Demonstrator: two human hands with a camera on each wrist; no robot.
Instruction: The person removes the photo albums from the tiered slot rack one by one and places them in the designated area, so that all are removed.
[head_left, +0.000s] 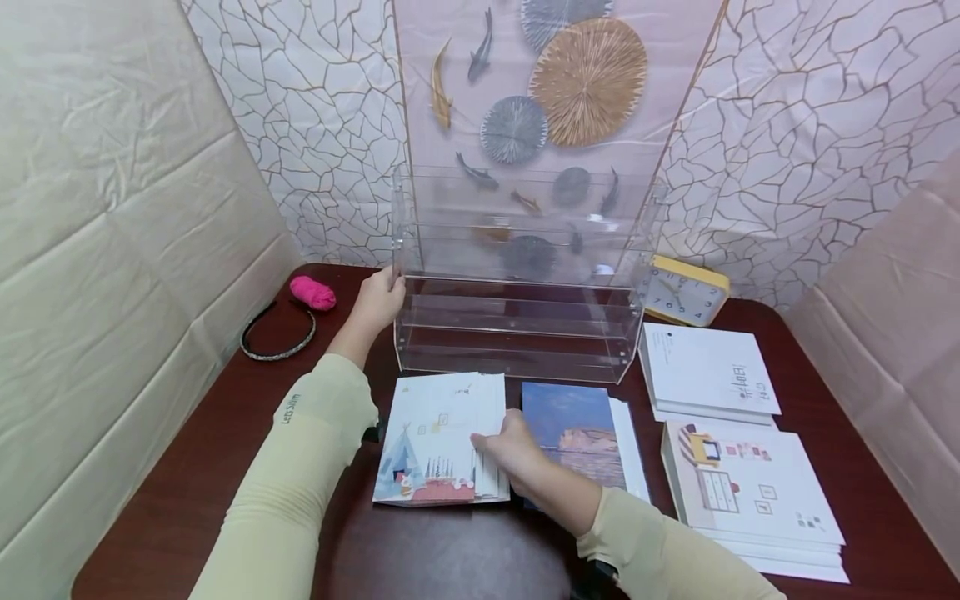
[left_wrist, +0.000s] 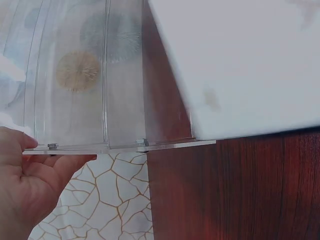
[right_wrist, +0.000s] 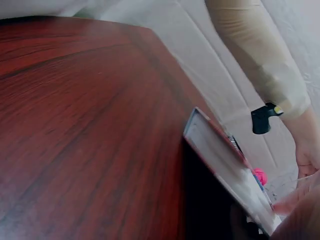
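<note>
A clear acrylic rack (head_left: 510, 321) with several tiers stands at the back middle of the table. My left hand (head_left: 378, 298) grips its left side panel, thumb on one face and fingers on the other, as the left wrist view also shows. In front of the rack lies a small stack of books, the top book (head_left: 427, 417) white with a tent drawing. At the stack's right edge, my right hand (head_left: 517, 454) holds the books with its thumb over the top; its other fingers are mostly hidden. A book with a blue sea cover (head_left: 570, 425) lies just beyond that hand.
Two book piles sit at the right: a white one (head_left: 705, 367) and one with a furniture drawing (head_left: 750, 483). Behind them leans a yellow clock (head_left: 686, 290). Pink yarn (head_left: 312, 292) and a dark headband (head_left: 277, 356) lie at the left. Fabric walls enclose the table.
</note>
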